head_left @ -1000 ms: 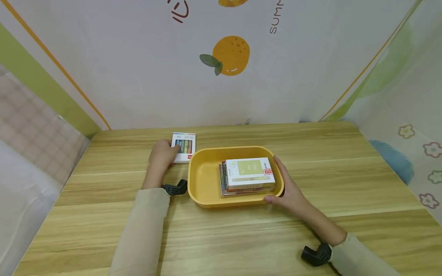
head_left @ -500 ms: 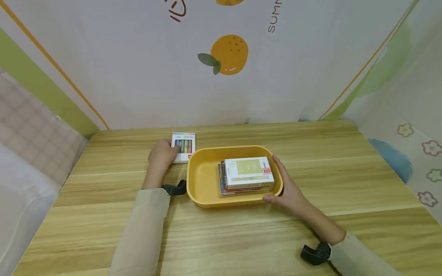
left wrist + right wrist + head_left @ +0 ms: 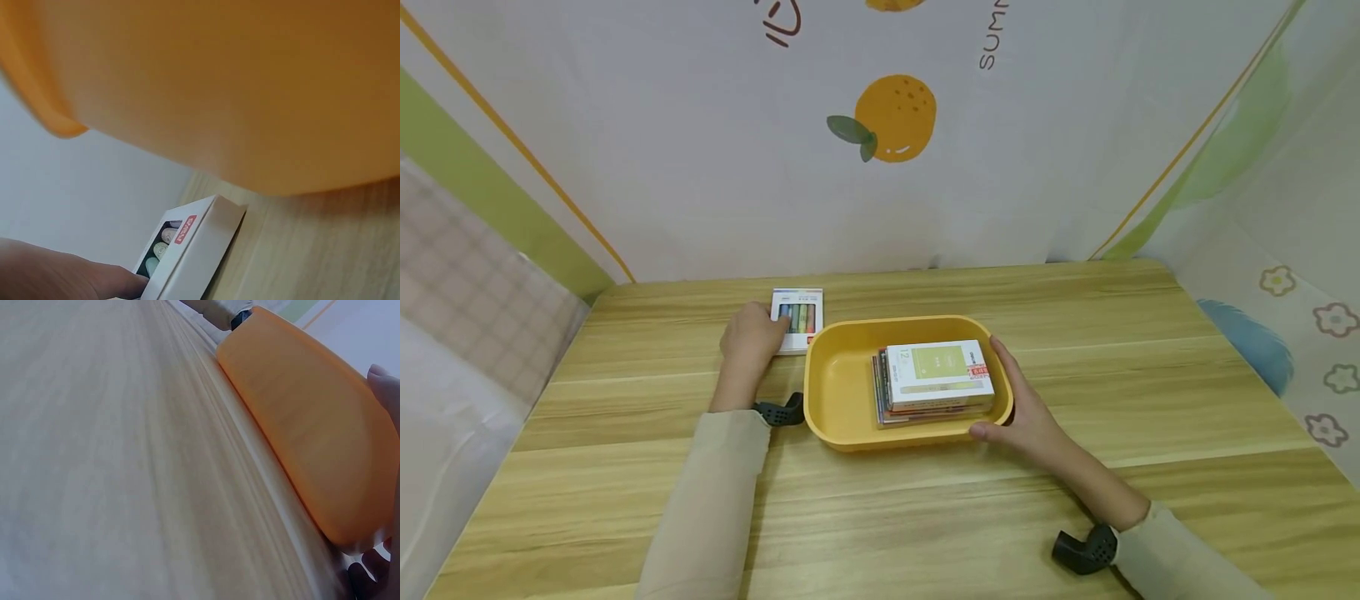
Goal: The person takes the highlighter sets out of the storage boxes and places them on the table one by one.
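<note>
My left hand (image 3: pixel 752 340) grips a white window box of coloured sticks (image 3: pixel 815 335) by its left side, thumb on the window; the other fingers are hidden. The left wrist view shows the thumb at the window of this box (image 3: pixel 199 253), which sits close to the wood. A yellow plastic basket (image 3: pixel 842 392) stands just right of the box. My right hand (image 3: pixel 1030 421) holds the basket's right end, thumb at the front rim and fingers round the far corner. Inside, towards the right, lies a stack of thin books or boxes with a white box (image 3: pixel 940 373) on top.
The wooden table (image 3: pixel 910 517) runs back to a white curtain (image 3: pixel 737 192) printed with oranges. A blue rounded object (image 3: pixel 1251 343) shows beyond the table's right edge. Dark wrist cameras (image 3: pixel 1086 550) are strapped to both wrists.
Both hands, the box and the basket stay in place relative to the table. The head view has shifted very slightly.
</note>
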A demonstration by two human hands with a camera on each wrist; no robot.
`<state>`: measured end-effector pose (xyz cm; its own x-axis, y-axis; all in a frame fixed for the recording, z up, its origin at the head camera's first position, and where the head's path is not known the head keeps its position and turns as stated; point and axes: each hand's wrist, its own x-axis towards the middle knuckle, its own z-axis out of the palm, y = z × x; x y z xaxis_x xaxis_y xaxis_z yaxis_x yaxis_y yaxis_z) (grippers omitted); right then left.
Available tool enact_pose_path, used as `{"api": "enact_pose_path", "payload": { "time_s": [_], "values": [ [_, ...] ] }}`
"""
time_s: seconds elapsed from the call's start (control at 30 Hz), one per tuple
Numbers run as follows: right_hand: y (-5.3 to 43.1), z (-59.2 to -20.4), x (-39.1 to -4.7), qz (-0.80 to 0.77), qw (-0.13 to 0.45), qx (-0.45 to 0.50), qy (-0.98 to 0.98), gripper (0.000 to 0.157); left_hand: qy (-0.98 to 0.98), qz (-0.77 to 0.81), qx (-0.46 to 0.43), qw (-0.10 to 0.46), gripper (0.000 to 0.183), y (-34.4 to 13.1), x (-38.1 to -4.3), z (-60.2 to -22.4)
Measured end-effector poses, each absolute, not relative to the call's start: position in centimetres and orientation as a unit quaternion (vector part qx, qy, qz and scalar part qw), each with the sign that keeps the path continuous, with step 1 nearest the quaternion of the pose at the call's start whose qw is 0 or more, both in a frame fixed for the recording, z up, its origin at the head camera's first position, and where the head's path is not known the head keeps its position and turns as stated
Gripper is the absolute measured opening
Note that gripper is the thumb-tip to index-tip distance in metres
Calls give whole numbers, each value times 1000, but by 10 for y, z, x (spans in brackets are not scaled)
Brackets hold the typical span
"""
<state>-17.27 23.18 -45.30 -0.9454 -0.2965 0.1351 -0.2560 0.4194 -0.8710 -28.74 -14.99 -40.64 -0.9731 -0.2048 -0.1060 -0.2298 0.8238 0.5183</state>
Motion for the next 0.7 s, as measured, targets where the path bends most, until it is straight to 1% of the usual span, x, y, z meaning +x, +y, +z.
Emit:
{"api": "enact_pose_path", "payload": {
  "time_s": [0.7],
  "values": [
    [232,-454,-173,-526,24,-171,833,120,959,257,-121,18,33,-146,-288,-409]
  ]
}}
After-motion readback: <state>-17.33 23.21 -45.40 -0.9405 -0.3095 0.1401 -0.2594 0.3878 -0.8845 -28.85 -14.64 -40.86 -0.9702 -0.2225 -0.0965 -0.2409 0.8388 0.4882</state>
